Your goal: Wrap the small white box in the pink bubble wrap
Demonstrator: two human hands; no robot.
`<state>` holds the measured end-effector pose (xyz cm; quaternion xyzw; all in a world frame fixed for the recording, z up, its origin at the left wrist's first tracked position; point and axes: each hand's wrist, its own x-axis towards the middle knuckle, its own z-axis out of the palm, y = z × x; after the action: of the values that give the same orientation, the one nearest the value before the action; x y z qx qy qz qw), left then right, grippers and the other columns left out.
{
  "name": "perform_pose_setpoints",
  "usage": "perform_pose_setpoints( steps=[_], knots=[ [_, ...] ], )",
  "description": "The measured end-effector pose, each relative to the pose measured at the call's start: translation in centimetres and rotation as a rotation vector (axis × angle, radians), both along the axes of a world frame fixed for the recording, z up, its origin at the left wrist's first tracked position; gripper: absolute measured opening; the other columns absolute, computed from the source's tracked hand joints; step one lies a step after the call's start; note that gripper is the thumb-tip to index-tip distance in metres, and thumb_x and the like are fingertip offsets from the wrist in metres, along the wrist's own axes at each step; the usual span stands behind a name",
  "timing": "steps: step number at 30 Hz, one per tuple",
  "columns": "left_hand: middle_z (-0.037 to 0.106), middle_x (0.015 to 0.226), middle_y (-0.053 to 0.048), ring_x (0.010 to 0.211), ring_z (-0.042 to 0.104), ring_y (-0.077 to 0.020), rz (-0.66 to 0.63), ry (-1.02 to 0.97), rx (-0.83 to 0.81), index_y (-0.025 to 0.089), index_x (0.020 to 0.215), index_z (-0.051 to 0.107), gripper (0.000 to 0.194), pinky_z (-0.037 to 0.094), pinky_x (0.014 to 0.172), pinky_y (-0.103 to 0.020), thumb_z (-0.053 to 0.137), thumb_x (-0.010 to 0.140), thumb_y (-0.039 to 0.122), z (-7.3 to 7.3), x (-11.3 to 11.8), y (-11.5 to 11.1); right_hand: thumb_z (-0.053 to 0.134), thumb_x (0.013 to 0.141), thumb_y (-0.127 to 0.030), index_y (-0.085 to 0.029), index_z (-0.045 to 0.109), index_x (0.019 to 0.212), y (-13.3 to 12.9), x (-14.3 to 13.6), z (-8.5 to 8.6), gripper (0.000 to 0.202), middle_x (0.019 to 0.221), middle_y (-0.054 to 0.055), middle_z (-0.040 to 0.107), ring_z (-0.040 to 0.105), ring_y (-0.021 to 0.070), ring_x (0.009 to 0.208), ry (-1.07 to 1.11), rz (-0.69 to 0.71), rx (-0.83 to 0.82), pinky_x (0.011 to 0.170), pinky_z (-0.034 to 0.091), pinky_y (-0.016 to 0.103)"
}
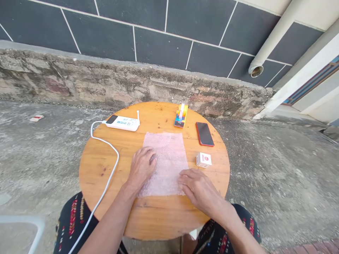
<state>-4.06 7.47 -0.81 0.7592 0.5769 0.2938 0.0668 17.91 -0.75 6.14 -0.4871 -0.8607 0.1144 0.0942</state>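
A pinkish, translucent sheet of bubble wrap point(168, 162) lies flat on the round wooden table point(153, 218). On its left edge rests my left hand point(143, 164), fingers loosely curved and apart, holding nothing. My right hand point(197, 187) touches the lower right edge of the sheet with its fingers spread. Just beyond my right hand sits a small white box point(203, 160) with red print. A smartphone point(204, 134) with a red edge lies further back on the right. Behind the sheet stands a tape dispenser point(181, 115) in yellow, blue and orange.
At the table's back left lies a white power strip point(123, 122), its white cable point(116, 155) curving over the left side and down past my leg. A stone ledge point(106, 83) and dark tiled wall run behind the table. A pipe point(272, 35) hangs at upper right.
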Motion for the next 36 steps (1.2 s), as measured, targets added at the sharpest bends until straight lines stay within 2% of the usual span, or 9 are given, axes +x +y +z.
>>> perform_pose_setpoints(
  steps=[5,8,10,16,21,25,31,36],
  knots=[
    [0.062,0.118,-0.007,0.111,0.055,-0.0258,-0.012,0.011,0.007,0.022,0.096,0.066,0.022,0.042,0.094,-0.043,0.05,0.081,0.022,0.1,0.0,0.0,0.049,0.087,-0.011,-0.016,0.06,0.116,6.1,-3.0,-2.2,0.031,0.132,0.01,0.054,0.048,0.0232,0.119,-0.011,0.051,0.138,0.098,0.04,0.037],
    [0.062,0.118,-0.008,0.111,0.054,-0.026,-0.015,0.015,0.006,0.022,0.096,0.066,0.022,0.042,0.094,-0.043,0.049,0.081,0.021,0.2,0.0,0.0,0.049,0.09,-0.017,-0.016,0.057,0.122,8.9,-3.7,-3.8,0.033,0.136,0.012,0.051,0.044,0.0239,0.125,-0.024,-0.015,0.165,0.101,0.036,0.041],
    [0.062,0.118,-0.007,0.111,0.054,-0.0258,-0.014,0.014,-0.002,0.023,0.096,0.066,0.023,0.042,0.095,-0.044,0.049,0.08,0.019,0.2,0.0,0.0,0.047,0.092,-0.02,-0.017,0.055,0.126,9.6,-3.6,-4.7,0.034,0.138,0.011,0.049,0.042,0.0231,0.127,-0.013,-0.037,0.179,0.103,0.034,0.042],
    [0.06,0.12,-0.007,0.114,0.051,-0.0267,-0.026,0.026,0.028,0.023,0.097,0.065,0.026,0.042,0.097,-0.043,0.051,0.076,0.017,0.5,0.3,-0.3,0.045,0.094,-0.022,-0.019,0.052,0.13,9.1,-3.0,-5.8,0.037,0.14,0.01,0.047,0.04,0.0238,0.129,0.006,-0.046,0.214,0.104,0.032,0.042],
    [0.059,0.12,-0.007,0.117,0.049,-0.0269,-0.148,0.036,-0.001,0.025,0.099,0.067,0.03,0.041,0.099,-0.044,0.053,0.074,0.018,0.6,0.6,-0.5,0.047,0.093,-0.022,-0.018,0.054,0.128,9.2,-3.1,-5.7,0.036,0.139,0.009,0.048,0.04,0.0227,0.129,0.02,-0.04,0.223,0.105,0.031,0.04],
    [0.053,0.13,-0.009,0.124,0.045,-0.0282,-0.193,0.053,-0.068,0.023,0.108,0.065,0.042,0.038,0.104,-0.046,0.053,0.068,0.016,0.5,-0.1,-0.6,0.049,0.093,-0.024,-0.018,0.054,0.128,9.3,-2.9,-5.6,0.036,0.139,0.008,0.048,0.039,0.0214,0.129,0.038,-0.041,0.213,0.106,0.03,0.039],
    [0.03,0.152,-0.007,0.141,0.023,-0.0313,-0.325,0.083,-0.256,0.025,0.138,0.042,0.079,0.029,0.113,-0.05,0.055,0.06,0.015,0.4,-1.8,-1.0,0.049,0.094,-0.025,-0.019,0.053,0.129,9.2,-2.7,-5.4,0.036,0.14,0.008,0.048,0.039,0.0204,0.129,0.054,-0.037,0.194,0.106,0.03,0.038],
    [0.017,0.157,-0.006,0.144,0.011,-0.0315,-0.36,0.115,-0.367,0.025,0.146,0.029,0.089,0.024,0.115,-0.05,0.057,0.062,0.019,0.7,-2.3,-1.1,0.05,0.093,-0.026,-0.021,0.054,0.128,9.2,-2.6,-5.4,0.035,0.14,0.007,0.048,0.04,0.0204,0.128,0.071,-0.046,0.18,0.105,0.03,0.038]
  ],
)
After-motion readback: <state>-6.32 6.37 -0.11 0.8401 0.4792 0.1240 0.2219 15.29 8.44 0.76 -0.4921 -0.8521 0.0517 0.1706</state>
